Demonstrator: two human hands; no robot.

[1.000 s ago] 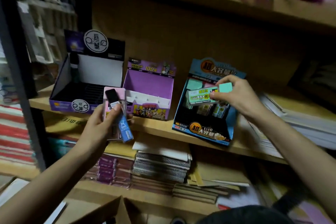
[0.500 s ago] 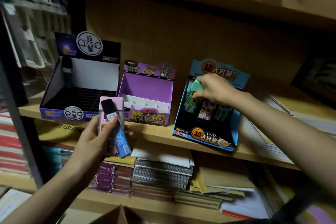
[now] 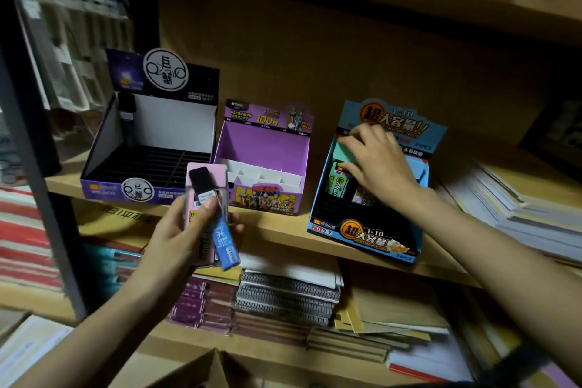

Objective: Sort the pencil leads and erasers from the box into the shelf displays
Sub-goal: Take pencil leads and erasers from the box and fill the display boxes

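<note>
Right hand pinches mint lead case at eleven o'clock in blue display; we advise seating it upright before release; left hand clasps blue lead case.

Left hand grips; right hand pinches, outstretched.

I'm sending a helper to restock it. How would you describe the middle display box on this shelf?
On the wooden shelf stand three display boxes in a row. The middle box sits between a black box and a blue box. It alone is purple inside, with white dividers and a yellow "100" on its header.
</note>
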